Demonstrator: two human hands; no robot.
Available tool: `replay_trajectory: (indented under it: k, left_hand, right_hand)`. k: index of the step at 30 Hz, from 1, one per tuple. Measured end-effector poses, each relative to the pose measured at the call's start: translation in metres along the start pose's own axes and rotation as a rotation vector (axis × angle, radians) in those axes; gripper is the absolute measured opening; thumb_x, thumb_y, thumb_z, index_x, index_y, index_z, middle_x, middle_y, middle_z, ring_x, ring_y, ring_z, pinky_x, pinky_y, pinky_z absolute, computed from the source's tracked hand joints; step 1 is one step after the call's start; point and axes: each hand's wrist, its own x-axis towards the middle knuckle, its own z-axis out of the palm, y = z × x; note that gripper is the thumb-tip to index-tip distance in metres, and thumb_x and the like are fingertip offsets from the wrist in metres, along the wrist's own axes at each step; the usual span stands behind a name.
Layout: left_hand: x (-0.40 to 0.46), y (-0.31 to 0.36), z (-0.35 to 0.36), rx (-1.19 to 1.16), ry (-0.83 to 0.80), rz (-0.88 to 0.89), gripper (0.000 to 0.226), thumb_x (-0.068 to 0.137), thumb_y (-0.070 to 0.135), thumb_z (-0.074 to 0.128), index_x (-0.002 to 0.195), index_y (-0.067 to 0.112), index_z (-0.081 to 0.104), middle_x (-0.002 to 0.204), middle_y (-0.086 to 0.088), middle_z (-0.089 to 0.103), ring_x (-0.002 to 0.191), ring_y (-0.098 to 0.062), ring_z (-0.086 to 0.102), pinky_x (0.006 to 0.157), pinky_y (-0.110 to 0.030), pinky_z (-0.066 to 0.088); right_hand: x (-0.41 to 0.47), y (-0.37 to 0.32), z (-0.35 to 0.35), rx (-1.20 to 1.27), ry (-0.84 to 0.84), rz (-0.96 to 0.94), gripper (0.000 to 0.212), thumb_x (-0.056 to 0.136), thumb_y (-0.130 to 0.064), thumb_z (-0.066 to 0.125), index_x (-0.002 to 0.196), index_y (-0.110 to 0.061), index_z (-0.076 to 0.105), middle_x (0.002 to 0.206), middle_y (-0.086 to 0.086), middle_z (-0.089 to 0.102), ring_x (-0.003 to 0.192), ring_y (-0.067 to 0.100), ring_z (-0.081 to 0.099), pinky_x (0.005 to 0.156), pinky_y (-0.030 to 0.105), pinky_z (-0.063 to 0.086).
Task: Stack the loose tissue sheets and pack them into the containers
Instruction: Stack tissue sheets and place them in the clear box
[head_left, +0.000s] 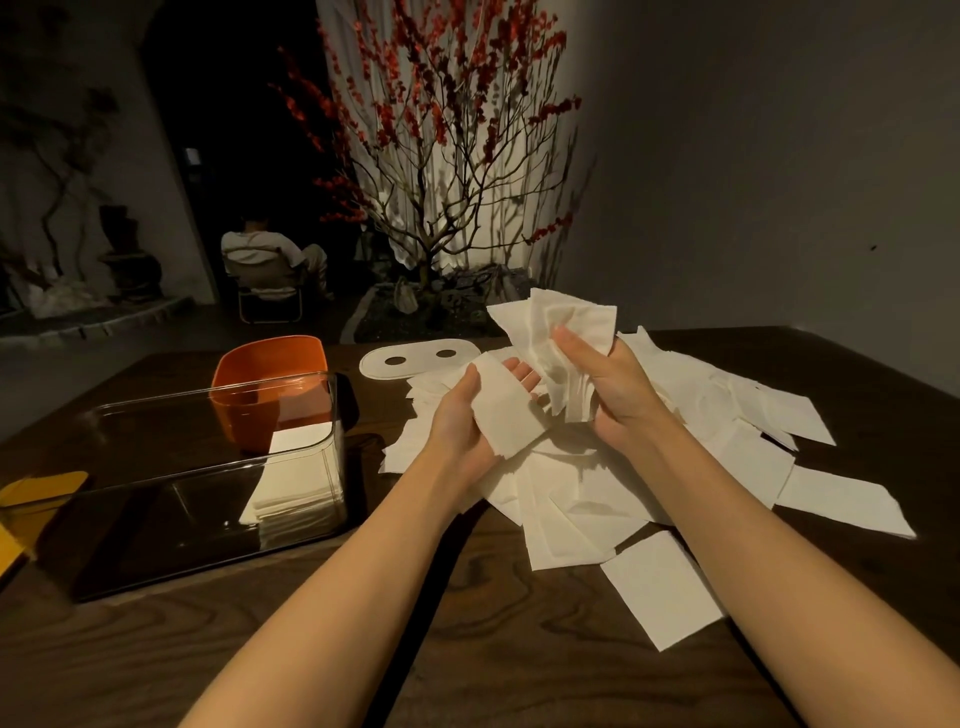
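Head view: loose tissue sheets (613, 499) lie in a scattered, overlapping pile on the right half of the bench (311, 639). Several outlying sheets rest flat at the pile's right and near edges.

Both hands are raised above the pile. The right hand (605, 387) grasps a crumpled bundle of sheets (558, 332), fingers curled round its lower part; the bundle fans upward and stands clear of the pile. The left hand (475, 415) is palm-up, fingers nearly straight, with one sheet (506, 408) draped across the palm and the thumb lying along the sheet's left edge. The two hands are close together; the bundle's lower edge hangs just beside the left fingertips.

A clear box (208, 467) stands on the left half of the bench, well apart from the pile. A squared stack (293, 486) of sheets sits in its right end, against the right wall. An orange tub (270, 387) stands just behind the clear box, partly seen through its wall. A white lid (415, 358) with two dark oval holes lies flat behind the pile, between the tub and the bundle. A yellow item (36, 493) lies at the bench's left edge; its type cannot be determined.

Beyond the bench stands a bare tree (441, 156) with red blossoms, and a person (270, 260) sits in a chair farther back.
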Motion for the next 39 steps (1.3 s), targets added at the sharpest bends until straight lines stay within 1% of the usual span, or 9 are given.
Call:
replay_trajectory:
  k: [3, 6, 10, 16, 21, 26, 31, 35, 39]
  left_hand:
    - [-0.005, -0.006, 0.009, 0.009, -0.055, -0.035, 0.048, 0.102, 0.043, 0.036, 0.115, 0.003, 0.06, 0.123, -0.025, 0.061, 0.117, -0.04, 0.055, 0.096, -0.054, 0.041]
    - [-0.004, -0.008, 0.013, -0.039, -0.114, -0.021, 0.065, 0.098, 0.055, 0.038, 0.126, 0.0, 0.056, 0.123, -0.026, 0.061, 0.118, -0.04, 0.054, 0.108, -0.053, 0.035]
    - [-0.002, -0.01, 0.011, -0.034, -0.087, -0.018, 0.084, 0.084, 0.078, 0.032, 0.113, 0.004, 0.059, 0.124, -0.023, 0.06, 0.126, -0.042, 0.048, 0.11, -0.055, 0.032]
    - [-0.006, -0.012, 0.013, 0.007, -0.076, 0.006, 0.056, 0.091, 0.054, 0.051, 0.114, 0.004, 0.061, 0.119, -0.021, 0.065, 0.118, -0.037, 0.057, 0.11, -0.052, 0.035]
    - [-0.005, -0.015, 0.012, 0.047, -0.061, 0.0, 0.05, 0.096, 0.048, 0.047, 0.108, 0.003, 0.065, 0.114, -0.02, 0.068, 0.114, -0.035, 0.059, 0.107, -0.052, 0.038]
    - [-0.002, -0.016, 0.01, 0.114, -0.014, 0.009, 0.045, 0.096, 0.045, 0.047, 0.115, 0.008, 0.063, 0.118, -0.017, 0.067, 0.117, -0.034, 0.059, 0.106, -0.053, 0.039]
    - [0.001, -0.015, 0.008, 0.141, 0.031, 0.007, 0.046, 0.098, 0.048, 0.041, 0.111, 0.009, 0.062, 0.12, -0.017, 0.065, 0.118, -0.036, 0.057, 0.106, -0.053, 0.039]
    - [0.004, -0.013, 0.005, 0.196, 0.02, 0.022, 0.05, 0.098, 0.051, 0.039, 0.124, 0.012, 0.056, 0.126, -0.016, 0.063, 0.117, -0.035, 0.059, 0.105, -0.054, 0.041]
    - [0.003, -0.013, 0.003, 0.305, 0.025, 0.032, 0.048, 0.1, 0.051, 0.036, 0.123, 0.015, 0.057, 0.123, -0.014, 0.065, 0.114, -0.034, 0.061, 0.103, -0.052, 0.044]
  right_hand:
    - [0.001, 0.006, -0.002, -0.066, 0.001, 0.018, 0.018, 0.089, -0.017, 0.064, 0.107, -0.017, 0.061, 0.1, 0.003, 0.069, 0.084, 0.016, 0.067, 0.071, 0.035, 0.058]
    - [-0.001, 0.016, -0.001, -0.275, -0.028, 0.055, 0.023, 0.093, -0.022, 0.06, 0.115, -0.016, 0.057, 0.101, -0.003, 0.066, 0.087, 0.012, 0.063, 0.068, 0.026, 0.054]
    - [0.0, 0.024, 0.002, -0.436, -0.016, 0.055, 0.036, 0.097, -0.027, 0.054, 0.132, -0.017, 0.049, 0.124, 0.0, 0.059, 0.109, 0.02, 0.057, 0.089, 0.034, 0.051]
    - [0.001, 0.022, 0.005, -0.543, 0.021, 0.045, 0.039, 0.1, -0.035, 0.045, 0.135, -0.017, 0.046, 0.128, -0.004, 0.054, 0.114, 0.019, 0.055, 0.092, 0.035, 0.049]
    - [0.002, 0.023, 0.004, -0.574, 0.034, -0.028, 0.016, 0.1, -0.035, 0.044, 0.11, -0.026, 0.054, 0.092, -0.016, 0.055, 0.08, 0.003, 0.055, 0.058, 0.016, 0.043]
    - [0.0, 0.024, 0.006, -0.556, -0.004, -0.037, 0.019, 0.1, -0.033, 0.047, 0.093, -0.025, 0.062, 0.087, -0.008, 0.066, 0.078, 0.008, 0.064, 0.065, 0.025, 0.054]
    - [0.004, 0.026, 0.008, -0.693, 0.029, -0.011, 0.035, 0.102, -0.037, 0.039, 0.12, -0.015, 0.058, 0.11, -0.002, 0.061, 0.101, 0.017, 0.06, 0.077, 0.027, 0.05]
    - [0.011, 0.022, 0.0, -0.737, 0.188, -0.199, 0.021, 0.097, -0.034, 0.051, 0.083, -0.021, 0.06, 0.085, -0.004, 0.063, 0.076, 0.008, 0.056, 0.067, 0.022, 0.044]
    - [0.011, 0.012, -0.007, -0.676, 0.225, -0.237, 0.027, 0.096, -0.032, 0.055, 0.074, -0.015, 0.059, 0.075, 0.0, 0.059, 0.068, 0.01, 0.052, 0.06, 0.019, 0.039]
